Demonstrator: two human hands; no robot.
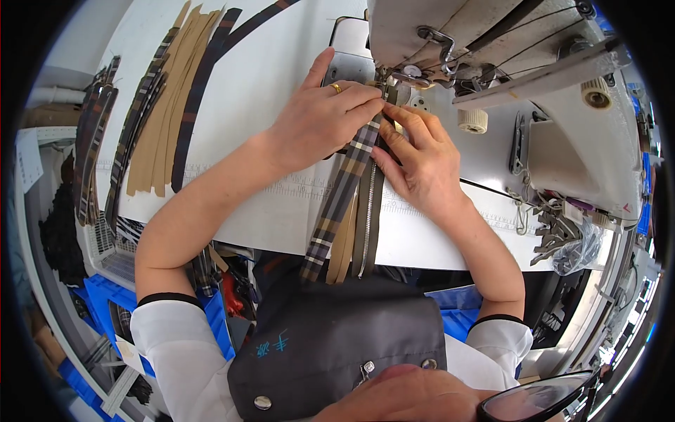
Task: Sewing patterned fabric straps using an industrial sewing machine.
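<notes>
At the needle area of a sewing machine (415,74), both my hands meet on a layered run of strips. My left hand (316,119) has its fingertips closed on the top end of a plaid fabric strip (342,193); its outer finger points away and its thumb is hidden. My right hand (422,155) pinches the edge of a dark zipper tape (371,211) with metal teeth, just right of the plaid. A tan strip (342,243) shows between plaid and zipper. All three hang toward my lap over the table's near edge. The fingertips hide where the layers meet.
Tan strips (169,119), a dark strip (197,91) and plaid strips (144,119) lie on the white table (260,211) at left. A ruler scale (281,184) crosses the tabletop. Grey pieces (559,232) and a clear plastic bag (576,254) sit at right. Blue bins (105,302) stand below.
</notes>
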